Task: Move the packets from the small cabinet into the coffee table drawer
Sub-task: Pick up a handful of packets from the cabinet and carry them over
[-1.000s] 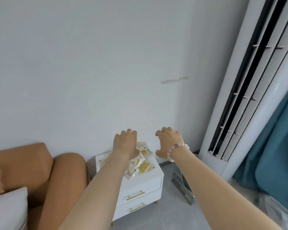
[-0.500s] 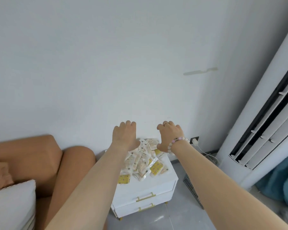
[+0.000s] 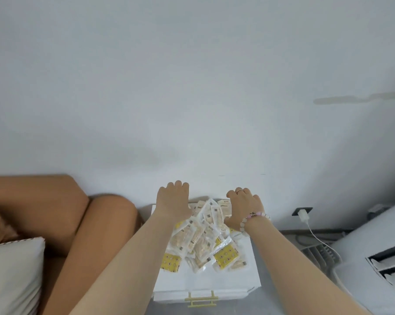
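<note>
L hand point(image 3: 173, 201), R hand point(image 3: 243, 209) now lower, over packets' point(image 3: 205, 237) 12 o'clock edge on cabinet point(image 3: 214, 283); fingers bent down, tips hidden, grip unclear.

Both forearms show bare along their whole visible length, and the left hand point(image 3: 173, 201) is bare too. The right hand point(image 3: 244, 208) wears a thin ring point(image 3: 238, 190) on one finger, a narrow band too small to make out in detail. Round the right wrist sits a bracelet point(image 3: 254, 218) of round beads, mostly pale pink and milky white, with a few small darker beads grouped together on the upper side.
</note>
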Motion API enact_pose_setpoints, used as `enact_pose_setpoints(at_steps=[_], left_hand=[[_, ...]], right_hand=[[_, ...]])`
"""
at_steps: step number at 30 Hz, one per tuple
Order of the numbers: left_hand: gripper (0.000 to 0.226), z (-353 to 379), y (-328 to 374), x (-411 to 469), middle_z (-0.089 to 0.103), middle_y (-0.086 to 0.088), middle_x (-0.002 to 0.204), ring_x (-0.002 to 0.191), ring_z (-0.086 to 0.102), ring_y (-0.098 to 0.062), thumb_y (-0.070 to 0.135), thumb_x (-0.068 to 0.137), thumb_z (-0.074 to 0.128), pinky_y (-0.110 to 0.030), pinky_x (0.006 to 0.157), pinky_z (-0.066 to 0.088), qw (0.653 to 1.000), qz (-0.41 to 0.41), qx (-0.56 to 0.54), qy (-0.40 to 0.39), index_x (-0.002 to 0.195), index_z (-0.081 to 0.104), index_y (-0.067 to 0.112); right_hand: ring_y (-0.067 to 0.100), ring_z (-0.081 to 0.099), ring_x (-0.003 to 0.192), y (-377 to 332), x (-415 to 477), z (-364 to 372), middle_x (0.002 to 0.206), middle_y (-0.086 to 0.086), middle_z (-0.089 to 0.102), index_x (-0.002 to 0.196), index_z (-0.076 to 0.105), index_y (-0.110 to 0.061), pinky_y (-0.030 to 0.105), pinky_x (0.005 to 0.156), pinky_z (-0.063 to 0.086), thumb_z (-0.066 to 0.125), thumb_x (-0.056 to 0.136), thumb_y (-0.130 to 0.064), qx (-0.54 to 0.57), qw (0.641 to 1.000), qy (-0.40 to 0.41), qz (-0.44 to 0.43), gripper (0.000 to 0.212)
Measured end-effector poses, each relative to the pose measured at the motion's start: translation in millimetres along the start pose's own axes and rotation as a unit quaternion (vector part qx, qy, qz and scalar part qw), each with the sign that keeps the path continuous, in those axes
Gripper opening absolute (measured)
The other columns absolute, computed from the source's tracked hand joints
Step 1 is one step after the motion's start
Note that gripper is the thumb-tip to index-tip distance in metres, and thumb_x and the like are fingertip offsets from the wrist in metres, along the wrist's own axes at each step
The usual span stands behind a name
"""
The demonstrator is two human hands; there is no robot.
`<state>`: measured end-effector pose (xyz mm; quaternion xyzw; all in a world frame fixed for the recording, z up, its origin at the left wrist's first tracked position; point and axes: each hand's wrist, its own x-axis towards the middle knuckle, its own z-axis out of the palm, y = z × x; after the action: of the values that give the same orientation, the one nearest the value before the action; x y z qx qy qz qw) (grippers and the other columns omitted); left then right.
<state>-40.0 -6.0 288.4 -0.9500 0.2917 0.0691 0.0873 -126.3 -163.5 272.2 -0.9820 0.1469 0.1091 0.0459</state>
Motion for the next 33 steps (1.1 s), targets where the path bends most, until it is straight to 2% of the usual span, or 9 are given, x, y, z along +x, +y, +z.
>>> enact_pose_setpoints(at_steps=[4, 8, 11, 18, 21, 23, 26, 30, 33], left_hand=[[0.046, 38.0, 8.7, 36.2, 0.047, 0.0, 0.117, 0.108, 0.047, -0.019, 0.034, 0.085, 0.054, -0.027, 0.077, 0.034, 0.997, -0.022, -0.063, -0.045, 0.125, 0.041, 0.016], [0.048, 88.2, 5.9, 56.0, 0.048, 0.0, 0.121, 0.115, 0.043, -0.021, 0.037, 0.085, 0.055, -0.031, 0.086, 0.037, 0.993, -0.032, -0.069, -0.093, 0.126, 0.041, 0.016], [0.047, 128.7, -1.0, 62.0, 0.048, -0.002, 0.12, 0.116, 0.043, -0.022, 0.037, 0.084, 0.055, -0.031, 0.086, 0.037, 0.984, -0.05, -0.074, -0.157, 0.123, 0.042, 0.014], [0.058, 212.8, -18.8, 87.6, 0.045, -0.003, 0.127, 0.117, 0.042, -0.023, 0.038, 0.082, 0.061, -0.032, 0.089, 0.038, 0.969, -0.077, -0.109, -0.209, 0.13, 0.038, 0.014], [0.082, 250.1, -18.4, 102.5, 0.034, -0.005, 0.142, 0.132, 0.032, -0.025, 0.04, 0.075, 0.069, -0.035, 0.101, 0.035, 0.964, -0.086, -0.141, -0.209, 0.141, 0.027, 0.013], [0.105, 273.3, -16.5, 113.9, 0.012, -0.009, 0.156, 0.145, 0.01, -0.029, 0.042, 0.071, 0.075, -0.04, 0.114, 0.023, 0.958, -0.085, -0.155, -0.226, 0.149, 0.01, 0.014], [0.128, 301.8, -12.9, 127.7, -0.018, -0.009, 0.158, 0.145, -0.015, -0.033, 0.045, 0.065, 0.081, -0.047, 0.118, 0.004, 0.951, -0.066, -0.152, -0.262, 0.151, -0.01, 0.019], [0.143, 323.4, -13.0, 129.5, -0.024, -0.015, 0.155, 0.143, -0.019, -0.037, 0.052, 0.056, 0.085, -0.049, 0.116, -0.001, 0.949, -0.055, -0.155, -0.268, 0.149, -0.02, 0.022], [0.144, 336.4, -14.2, 127.0, -0.02, -0.018, 0.156, 0.145, -0.011, -0.036, 0.053, 0.055, 0.085, -0.046, 0.117, 0.005, 0.949, -0.057, -0.171, -0.26, 0.149, -0.019, 0.021]], right_hand=[[0.016, 0.04, 0.121, 25.6, 36.9, 35.1, 0.127, -0.001, 0.046, 0.13, 0.042, -0.019, 0.028, 0.094, 0.037, 0.053, 0.085, -0.037, -0.001, 0.999, -0.049, 0.004, 0.051], [0.016, 0.04, 0.122, 37.1, 58.7, 79.9, 0.13, -0.001, 0.044, 0.133, 0.038, -0.02, 0.028, 0.094, 0.038, 0.054, 0.085, -0.04, -0.001, 0.994, -0.104, 0.019, 0.054], [0.017, 0.038, 0.125, 37.9, 64.4, 121.2, 0.135, -0.001, 0.041, 0.136, 0.034, -0.02, 0.029, 0.095, 0.038, 0.053, 0.086, -0.04, -0.004, 0.989, -0.142, 0.03, 0.057], [0.023, 0.034, 0.131, 49.5, 93.6, 197.7, 0.145, 0.006, 0.031, 0.145, 0.024, -0.017, 0.032, 0.098, 0.041, 0.055, 0.088, -0.036, 0.036, 0.974, -0.174, 0.141, 0.068], [0.029, 0.028, 0.136, 53.5, 119.3, 222.5, 0.15, 0.01, 0.026, 0.147, 0.02, -0.015, 0.039, 0.1, 0.04, 0.058, 0.088, -0.037, 0.085, 0.964, -0.15, 0.201, 0.073], [0.032, 0.018, 0.141, 53.9, 141.6, 239.4, 0.156, 0.01, 0.014, 0.15, 0.014, -0.016, 0.043, 0.106, 0.035, 0.059, 0.088, -0.04, 0.121, 0.955, -0.145, 0.229, 0.08], [0.032, 0.003, 0.146, 50.0, 173.3, 263.9, 0.16, 0.008, -0.003, 0.153, 0.003, -0.019, 0.048, 0.113, 0.023, 0.06, 0.083, -0.054, 0.163, 0.941, -0.154, 0.255, 0.096], [0.035, -0.005, 0.146, 38.0, 195.9, 284.1, 0.159, 0.008, -0.011, 0.152, -0.005, -0.026, 0.057, 0.113, 0.017, 0.066, 0.069, -0.068, 0.21, 0.914, -0.185, 0.293, 0.117], [0.037, 0.0, 0.146, 34.3, 201.1, 294.1, 0.159, 0.01, -0.006, 0.152, -0.004, -0.027, 0.057, 0.112, 0.019, 0.069, 0.066, -0.068, 0.223, 0.908, -0.19, 0.298, 0.121]])
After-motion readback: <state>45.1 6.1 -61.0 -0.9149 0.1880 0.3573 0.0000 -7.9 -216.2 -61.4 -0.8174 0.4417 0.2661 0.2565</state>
